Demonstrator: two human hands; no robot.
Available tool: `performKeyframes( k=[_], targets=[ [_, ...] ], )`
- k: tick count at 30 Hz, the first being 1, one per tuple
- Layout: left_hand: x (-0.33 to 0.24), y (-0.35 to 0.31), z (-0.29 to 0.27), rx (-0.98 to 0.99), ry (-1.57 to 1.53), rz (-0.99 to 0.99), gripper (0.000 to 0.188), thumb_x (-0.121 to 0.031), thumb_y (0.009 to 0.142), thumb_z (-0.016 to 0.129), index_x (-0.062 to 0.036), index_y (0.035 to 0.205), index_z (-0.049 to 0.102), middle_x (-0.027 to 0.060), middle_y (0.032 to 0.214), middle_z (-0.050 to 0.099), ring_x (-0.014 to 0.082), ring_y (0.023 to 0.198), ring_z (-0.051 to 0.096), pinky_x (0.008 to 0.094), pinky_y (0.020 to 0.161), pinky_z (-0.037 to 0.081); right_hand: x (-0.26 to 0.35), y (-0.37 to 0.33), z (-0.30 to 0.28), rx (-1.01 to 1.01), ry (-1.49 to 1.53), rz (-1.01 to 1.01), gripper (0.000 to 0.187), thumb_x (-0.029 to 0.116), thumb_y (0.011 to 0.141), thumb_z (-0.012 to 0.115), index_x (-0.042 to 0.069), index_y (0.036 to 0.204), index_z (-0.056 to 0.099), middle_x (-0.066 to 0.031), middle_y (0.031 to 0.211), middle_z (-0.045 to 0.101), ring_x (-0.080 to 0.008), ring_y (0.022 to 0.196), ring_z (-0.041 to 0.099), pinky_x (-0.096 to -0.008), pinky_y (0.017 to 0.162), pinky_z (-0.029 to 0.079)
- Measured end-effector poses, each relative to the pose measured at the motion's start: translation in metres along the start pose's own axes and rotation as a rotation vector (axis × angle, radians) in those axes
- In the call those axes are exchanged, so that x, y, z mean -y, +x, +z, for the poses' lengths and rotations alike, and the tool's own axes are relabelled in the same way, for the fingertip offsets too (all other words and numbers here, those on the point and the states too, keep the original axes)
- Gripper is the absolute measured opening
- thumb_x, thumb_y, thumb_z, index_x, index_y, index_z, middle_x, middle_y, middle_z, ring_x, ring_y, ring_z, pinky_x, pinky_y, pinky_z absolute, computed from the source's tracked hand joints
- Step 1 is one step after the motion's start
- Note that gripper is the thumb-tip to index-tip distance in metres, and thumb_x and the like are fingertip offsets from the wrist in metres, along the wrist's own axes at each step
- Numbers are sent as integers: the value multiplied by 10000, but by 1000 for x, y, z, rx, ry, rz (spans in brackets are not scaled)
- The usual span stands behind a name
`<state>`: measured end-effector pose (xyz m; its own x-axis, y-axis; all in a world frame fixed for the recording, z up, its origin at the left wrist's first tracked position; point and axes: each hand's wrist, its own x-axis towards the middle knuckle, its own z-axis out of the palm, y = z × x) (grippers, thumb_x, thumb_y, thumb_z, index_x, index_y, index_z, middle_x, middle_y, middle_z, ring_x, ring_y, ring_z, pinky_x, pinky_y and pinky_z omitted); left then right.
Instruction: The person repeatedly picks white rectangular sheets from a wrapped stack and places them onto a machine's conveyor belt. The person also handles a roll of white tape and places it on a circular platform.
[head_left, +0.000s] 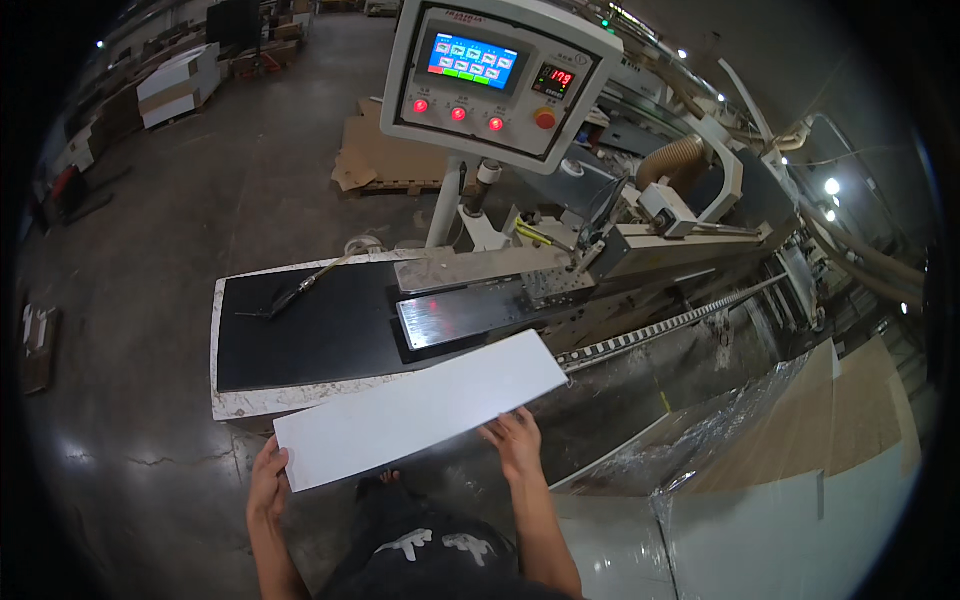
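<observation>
Both my hands hold up a long white rectangular panel [420, 410], tilted so its right end is farther away. My left hand [267, 480] grips the left end, thumb on the top face. Under the near long edge, toward the right, my right hand [516, 441] supports the board; its fingertips are partly hidden beneath. The far side of the panel overlaps the front edge of a machine's black-topped table [300, 330] in view; whether they touch I cannot tell. Beyond the panel lies a shiny metal infeed plate [465, 315] on the machine.
A control box [500, 85] with a lit screen, red buttons and a stop knob stands over the machine. An air blow gun [290, 298] lies on the black top. A toothed conveyor track [660, 325] runs right. Plastic-wrapped panels [740, 510] are stacked at my right.
</observation>
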<state>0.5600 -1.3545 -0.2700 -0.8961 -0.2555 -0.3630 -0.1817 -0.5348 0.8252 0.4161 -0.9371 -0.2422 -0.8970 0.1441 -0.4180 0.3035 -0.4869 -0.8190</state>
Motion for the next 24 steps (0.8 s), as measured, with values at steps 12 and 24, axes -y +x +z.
performKeyframes(
  k=[12, 24],
  targets=[
    [-13, 165, -26, -27, 428, -55, 422, -162, 1047, 636, -51, 1445, 552, 30, 961, 741, 99, 783, 707, 250, 547, 561, -43, 132, 68, -31, -130, -16, 969, -6, 906, 730, -35, 1639, 96, -171, 1268, 552, -275, 1091, 627, -445, 986, 594],
    [15, 223, 46, 16, 570, 288, 761, -39, 861, 817, 37, 1523, 450, 224, 1396, 620, 243, 1142, 661, 336, 871, 583, -37, 210, 57, -53, -1089, -264, 1425, 579, 713, 924, -201, 1585, 111, -400, 1681, -110, -499, 1599, -41, -508, 1298, 136]
  ],
)
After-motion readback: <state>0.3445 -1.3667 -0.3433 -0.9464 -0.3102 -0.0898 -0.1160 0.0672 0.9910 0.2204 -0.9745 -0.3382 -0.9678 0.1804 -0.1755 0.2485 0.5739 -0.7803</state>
